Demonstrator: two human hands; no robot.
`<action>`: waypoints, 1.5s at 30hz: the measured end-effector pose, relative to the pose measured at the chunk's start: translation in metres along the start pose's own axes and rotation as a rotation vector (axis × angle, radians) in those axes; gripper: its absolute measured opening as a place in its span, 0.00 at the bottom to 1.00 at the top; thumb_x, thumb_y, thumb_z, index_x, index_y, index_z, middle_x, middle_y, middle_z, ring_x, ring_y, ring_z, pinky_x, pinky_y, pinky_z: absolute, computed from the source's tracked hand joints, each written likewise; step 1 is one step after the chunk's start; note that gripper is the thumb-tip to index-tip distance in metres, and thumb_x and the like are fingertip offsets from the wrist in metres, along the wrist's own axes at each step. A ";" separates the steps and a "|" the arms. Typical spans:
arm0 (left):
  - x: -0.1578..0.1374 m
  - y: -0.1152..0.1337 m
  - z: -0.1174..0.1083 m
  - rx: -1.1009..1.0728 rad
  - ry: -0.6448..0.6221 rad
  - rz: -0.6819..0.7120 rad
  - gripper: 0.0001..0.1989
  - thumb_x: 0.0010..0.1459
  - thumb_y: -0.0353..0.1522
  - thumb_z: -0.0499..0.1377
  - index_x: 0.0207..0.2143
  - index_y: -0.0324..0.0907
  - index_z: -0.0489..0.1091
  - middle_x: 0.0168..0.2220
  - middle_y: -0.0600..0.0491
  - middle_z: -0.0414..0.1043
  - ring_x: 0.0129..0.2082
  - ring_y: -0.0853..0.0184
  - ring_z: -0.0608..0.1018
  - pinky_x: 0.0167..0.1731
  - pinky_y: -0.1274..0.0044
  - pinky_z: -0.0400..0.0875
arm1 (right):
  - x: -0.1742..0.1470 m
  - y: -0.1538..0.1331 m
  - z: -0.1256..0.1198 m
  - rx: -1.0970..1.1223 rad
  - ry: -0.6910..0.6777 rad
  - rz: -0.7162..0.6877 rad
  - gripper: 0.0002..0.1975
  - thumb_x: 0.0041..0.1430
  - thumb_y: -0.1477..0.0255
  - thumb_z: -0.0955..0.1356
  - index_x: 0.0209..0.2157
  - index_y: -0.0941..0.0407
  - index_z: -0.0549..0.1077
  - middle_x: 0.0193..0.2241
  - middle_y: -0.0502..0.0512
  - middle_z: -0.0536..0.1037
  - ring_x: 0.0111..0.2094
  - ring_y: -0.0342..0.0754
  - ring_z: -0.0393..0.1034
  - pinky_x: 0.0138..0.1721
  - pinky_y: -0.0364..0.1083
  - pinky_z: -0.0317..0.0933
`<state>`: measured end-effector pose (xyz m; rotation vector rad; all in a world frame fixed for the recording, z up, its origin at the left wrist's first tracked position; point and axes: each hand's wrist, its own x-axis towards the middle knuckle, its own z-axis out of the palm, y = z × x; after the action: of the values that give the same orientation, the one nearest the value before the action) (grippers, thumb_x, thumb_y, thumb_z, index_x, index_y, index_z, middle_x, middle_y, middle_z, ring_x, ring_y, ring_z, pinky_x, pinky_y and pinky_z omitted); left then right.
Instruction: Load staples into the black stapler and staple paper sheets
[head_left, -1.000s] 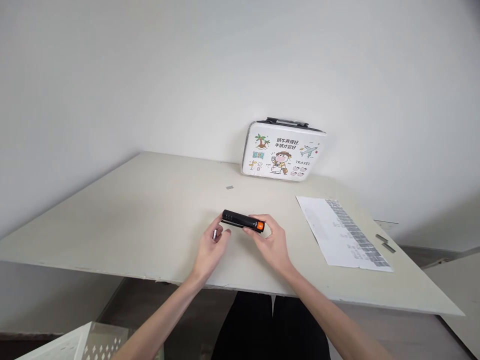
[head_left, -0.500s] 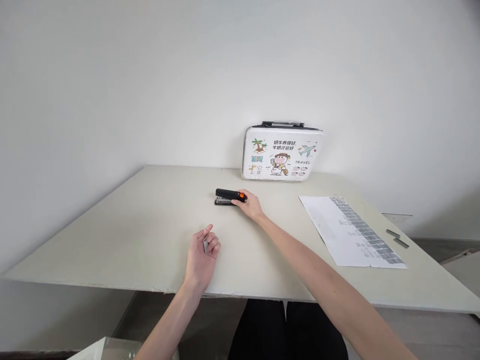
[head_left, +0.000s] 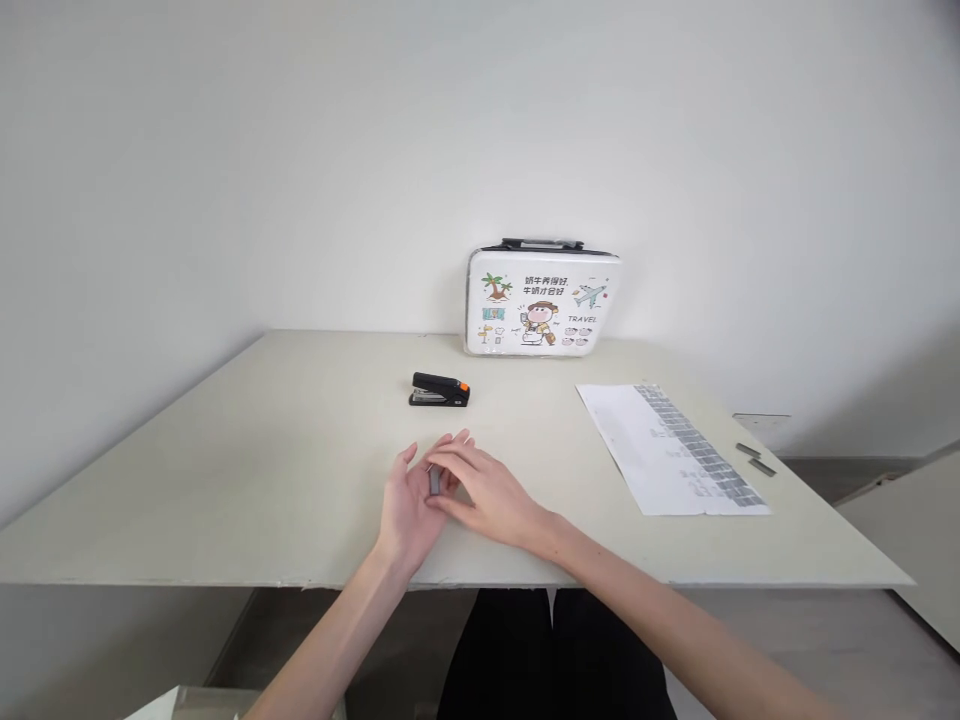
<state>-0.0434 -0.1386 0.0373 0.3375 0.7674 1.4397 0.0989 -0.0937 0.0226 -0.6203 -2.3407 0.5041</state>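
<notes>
My left hand (head_left: 409,505) is held palm up above the front part of the table, thumb apart, with a small grey strip of staples (head_left: 435,482) lying in it. Over that palm, my right hand (head_left: 495,495) has its thumb and fingertips at the two ends of the strip. Its fingers partly cover the left fingers. Beyond both hands stands a black stapler (head_left: 439,391) with an orange piece at its right end, its top arm raised a little at the left. Neither hand touches it.
A white printed case (head_left: 540,305) with a black handle stands against the wall. To the right lies a sheet of paper (head_left: 637,450) with grey printed blocks. Two more staple strips (head_left: 762,467) are near the table's right edge. The table's front edge (head_left: 300,584) is close to me.
My right hand has let go of the stapler and come back to my left hand, onto the staple strip. The left fingers have opened out. The view has shifted slightly.
</notes>
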 end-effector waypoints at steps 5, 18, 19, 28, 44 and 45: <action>0.000 -0.025 0.030 0.015 -0.084 -0.094 0.19 0.68 0.39 0.55 0.51 0.34 0.78 0.58 0.37 0.76 0.62 0.53 0.75 0.61 0.68 0.70 | -0.032 0.003 -0.024 0.004 0.113 0.101 0.16 0.66 0.74 0.73 0.53 0.49 0.72 0.46 0.52 0.82 0.43 0.49 0.78 0.45 0.49 0.73; 0.013 -0.012 0.011 0.970 -0.191 0.146 0.13 0.62 0.43 0.68 0.41 0.44 0.80 0.42 0.47 0.81 0.41 0.58 0.81 0.46 0.75 0.73 | -0.244 0.137 -0.207 -0.357 0.688 0.864 0.21 0.62 0.54 0.70 0.49 0.54 0.73 0.46 0.62 0.83 0.34 0.53 0.78 0.37 0.52 0.69; 0.013 -0.010 0.010 1.017 -0.197 0.166 0.15 0.63 0.46 0.66 0.42 0.44 0.80 0.43 0.47 0.80 0.42 0.57 0.81 0.48 0.73 0.73 | -0.258 0.148 -0.216 -0.415 0.711 0.923 0.22 0.61 0.55 0.70 0.50 0.54 0.73 0.47 0.62 0.83 0.33 0.52 0.78 0.38 0.52 0.68; 0.009 -0.018 0.013 1.384 -0.285 0.310 0.21 0.66 0.53 0.56 0.43 0.46 0.76 0.40 0.50 0.79 0.40 0.59 0.80 0.48 0.68 0.75 | -0.288 0.175 -0.225 -0.494 0.771 1.040 0.23 0.57 0.53 0.70 0.46 0.55 0.73 0.42 0.62 0.82 0.34 0.54 0.74 0.40 0.52 0.66; 0.011 -0.023 0.006 1.399 -0.262 0.337 0.23 0.67 0.53 0.55 0.45 0.45 0.75 0.36 0.51 0.76 0.31 0.65 0.75 0.36 0.73 0.73 | -0.178 0.074 -0.127 0.198 0.414 0.631 0.15 0.70 0.56 0.64 0.42 0.51 0.75 0.36 0.54 0.82 0.28 0.47 0.73 0.31 0.47 0.66; 0.011 -0.023 0.005 1.398 -0.268 0.340 0.23 0.67 0.53 0.55 0.45 0.45 0.75 0.36 0.52 0.76 0.31 0.65 0.75 0.36 0.73 0.73 | -0.174 0.071 -0.126 0.260 0.380 0.633 0.15 0.70 0.55 0.65 0.42 0.51 0.75 0.35 0.53 0.82 0.28 0.47 0.72 0.31 0.46 0.65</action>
<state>-0.0232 -0.1295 0.0236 1.7429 1.4430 0.8925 0.3225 -0.1079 -0.0101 -1.2150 -1.6599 0.8660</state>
